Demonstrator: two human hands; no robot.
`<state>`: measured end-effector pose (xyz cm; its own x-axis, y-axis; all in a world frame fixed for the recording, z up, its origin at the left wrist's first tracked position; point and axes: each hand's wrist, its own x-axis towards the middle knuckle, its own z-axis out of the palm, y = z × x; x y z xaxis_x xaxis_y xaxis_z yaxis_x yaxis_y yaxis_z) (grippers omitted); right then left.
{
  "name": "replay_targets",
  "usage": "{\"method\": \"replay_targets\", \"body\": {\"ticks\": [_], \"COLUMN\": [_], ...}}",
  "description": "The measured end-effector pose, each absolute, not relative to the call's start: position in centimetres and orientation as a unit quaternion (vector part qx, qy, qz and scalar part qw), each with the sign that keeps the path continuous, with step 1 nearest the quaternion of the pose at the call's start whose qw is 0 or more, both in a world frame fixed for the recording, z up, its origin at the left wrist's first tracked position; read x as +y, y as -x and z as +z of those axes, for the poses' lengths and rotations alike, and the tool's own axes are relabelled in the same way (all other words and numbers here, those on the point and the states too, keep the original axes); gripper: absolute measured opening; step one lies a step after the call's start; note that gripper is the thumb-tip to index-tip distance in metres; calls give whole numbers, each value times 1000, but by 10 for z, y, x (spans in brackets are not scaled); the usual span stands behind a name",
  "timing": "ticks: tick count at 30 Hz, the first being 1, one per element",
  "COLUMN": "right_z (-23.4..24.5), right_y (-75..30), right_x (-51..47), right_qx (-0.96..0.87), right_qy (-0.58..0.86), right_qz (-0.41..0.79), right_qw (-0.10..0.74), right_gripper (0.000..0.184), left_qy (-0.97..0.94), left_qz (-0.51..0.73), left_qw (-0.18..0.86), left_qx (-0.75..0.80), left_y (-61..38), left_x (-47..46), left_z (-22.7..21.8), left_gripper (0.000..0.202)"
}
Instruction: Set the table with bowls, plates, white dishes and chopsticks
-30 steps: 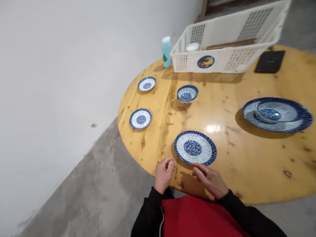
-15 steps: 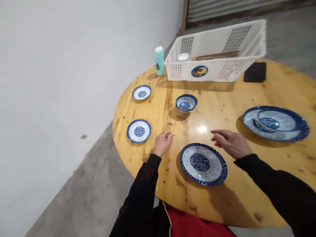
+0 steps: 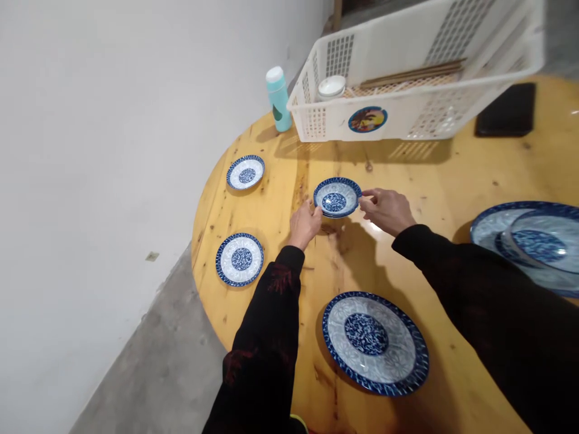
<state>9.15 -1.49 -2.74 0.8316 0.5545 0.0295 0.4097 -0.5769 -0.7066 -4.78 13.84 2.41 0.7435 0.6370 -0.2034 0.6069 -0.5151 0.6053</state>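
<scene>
A small stack of blue-and-white bowls [image 3: 335, 201] is between my hands in the middle of the table. My left hand [image 3: 305, 225] pinches the stack's left rim, and my right hand [image 3: 388, 211] grips its right rim with thumb and fingertips. Whether the bowls are lifted off the wood is hard to tell. Closer to me lies a large plate [image 3: 366, 334] with a dark blue patterned rim. Two smaller plates, a nearer plate [image 3: 239, 259] and a farther plate [image 3: 245, 173], rest to the left of my left hand.
A white plastic basket [image 3: 330, 123] holding chopsticks [image 3: 411, 75] and white bowls [image 3: 332, 86] stands at the back. Left of it is a turquoise bottle [image 3: 277, 99]; right, a black flat object [image 3: 506, 111]. A big plate [image 3: 486, 223] carries a clear bowl [image 3: 538, 241] at right.
Both hands have reached forward from beside the large plate and taken hold of the bowl stack's rims. The camera view has also shifted, with the large plate now lower in the picture.
</scene>
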Motion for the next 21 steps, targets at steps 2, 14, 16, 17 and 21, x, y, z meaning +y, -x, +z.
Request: {"method": "replay_targets", "body": {"ticks": [2,14,16,17,21], "right_z": [-32,23,41,49,65], "right_y": [-94,-71,-60,-53,-19], "right_x": [-9,-12,-22,-28,-65], "right_qx": [-261,-193,-201,-200,-187], "right_qy": [894,902,890,879,828], "right_qz": [78,88,76,72,71], "right_qw": [357,377,402,428,524], "right_gripper": [31,23,21,21,16], "left_qy": [-871,-881,-884,-887,-891], "left_qz": [21,62,78,88,81], "left_qw": [340,324,334,341,380], "left_qx": [353,339,318,299,236], "left_y": [39,36,43,49,91], "left_x": [140,126,119,114,84], "left_z": [21,31,44,50,72], "left_gripper": [41,42,45,46,52]}}
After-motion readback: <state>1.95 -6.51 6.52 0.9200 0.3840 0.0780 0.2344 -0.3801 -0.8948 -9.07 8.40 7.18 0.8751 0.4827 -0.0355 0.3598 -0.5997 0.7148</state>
